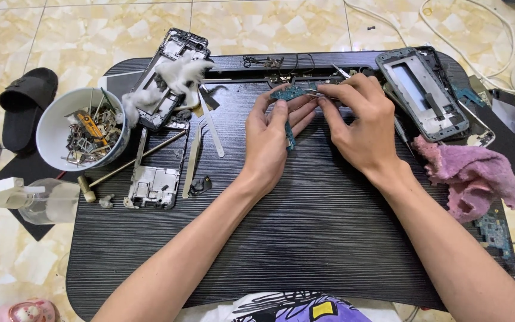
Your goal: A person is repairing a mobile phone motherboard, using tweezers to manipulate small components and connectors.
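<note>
Noted on black desk (305, 238): white bowl (55, 122) of metal scraps at left edge. Beside bowl, phone frame (171, 77) draped with white cotton wisps. Below, smaller metal frame (153, 186), small hammer (129, 162), loose tweezers (193, 158). At right, grey phone housing (421, 92), pink cloth (472, 176) just below. Off desk: black sandal (28, 104), clear spray bottle (25, 200).

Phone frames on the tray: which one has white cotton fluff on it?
The dark phone frame at the far left, beside the white bowl. The frame at the far right carries no fluff.
</note>
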